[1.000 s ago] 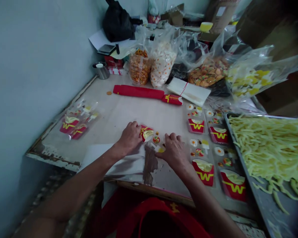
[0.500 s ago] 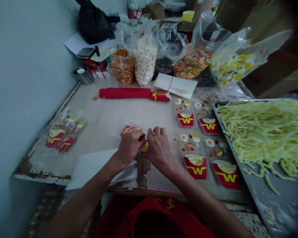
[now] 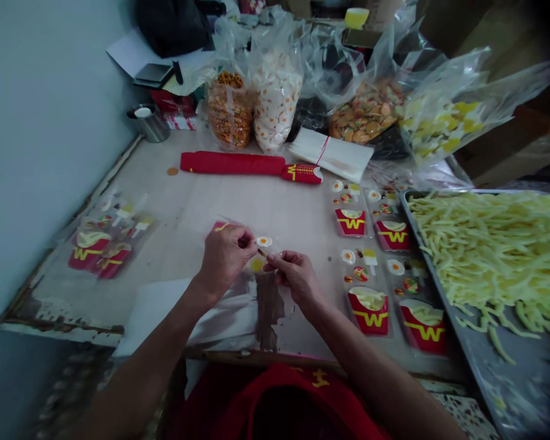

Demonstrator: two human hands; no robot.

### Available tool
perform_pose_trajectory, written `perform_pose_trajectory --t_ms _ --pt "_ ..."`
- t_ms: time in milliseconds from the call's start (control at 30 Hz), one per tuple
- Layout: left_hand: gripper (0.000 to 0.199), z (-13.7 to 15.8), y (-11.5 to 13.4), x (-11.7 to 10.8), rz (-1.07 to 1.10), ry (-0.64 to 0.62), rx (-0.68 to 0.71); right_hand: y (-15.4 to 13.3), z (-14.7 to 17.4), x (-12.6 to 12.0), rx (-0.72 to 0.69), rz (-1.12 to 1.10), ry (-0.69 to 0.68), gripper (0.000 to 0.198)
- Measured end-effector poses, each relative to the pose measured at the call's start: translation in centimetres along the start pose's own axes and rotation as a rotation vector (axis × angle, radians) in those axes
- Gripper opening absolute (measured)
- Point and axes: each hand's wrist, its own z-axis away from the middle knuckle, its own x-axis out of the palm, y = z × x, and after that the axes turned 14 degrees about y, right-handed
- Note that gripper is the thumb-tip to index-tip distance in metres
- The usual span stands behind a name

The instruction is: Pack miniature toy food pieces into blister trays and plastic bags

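Two hands are seen in the head view over the worktop (image 3: 247, 197), the clear packet (image 3: 258, 264) being pinched between them by the closed fingertips of the left hand (image 3: 222, 256) and right hand (image 3: 297, 275). Inside it, a fried-egg piece (image 3: 264, 241) is shown; filled packets (image 3: 369, 308) are laid out rightward, beside the tray (image 3: 527, 366) of pale strips (image 3: 499, 244).

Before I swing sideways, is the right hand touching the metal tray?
Apart. The head view shows tabletop and filled clear packets lying between the right hand and the metal tray.
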Motion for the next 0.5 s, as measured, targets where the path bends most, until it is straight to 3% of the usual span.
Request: perform_pose_trajectory --t_ms 100,167,267,333,433,500 --pt "0.014 2.1 1.1 0.3 -0.010 -0.023 0.043 0.7 -0.1 1.5 -0.010 -0.029 -0.046 0.036" --pt "0.017 3.3 0.9 0.3 0.091 -0.024 -0.036 0.6 -0.5 2.1 -0.021 -0.035 -0.102 0.034" --pt "0.017 3.1 -1.4 -0.9 0.295 -0.064 -0.167 -0.3 -1.3 2.3 -0.069 -0.007 -0.154 0.034" --pt "0.043 1.6 -3.6 -2.9 0.237 -0.066 -0.054 -1.4 -2.1 2.5 -0.086 0.013 -0.201 0.035" --pt "0.099 -1.3 -6.7 -6.7 -0.076 -0.125 0.277 -3.2 -3.6 3.9 -0.023 0.066 -0.349 0.038" --pt "0.108 -2.8 -8.4 -8.8 -0.190 -0.252 0.381 -4.1 -4.4 5.9 0.045 0.099 -0.456 0.039"
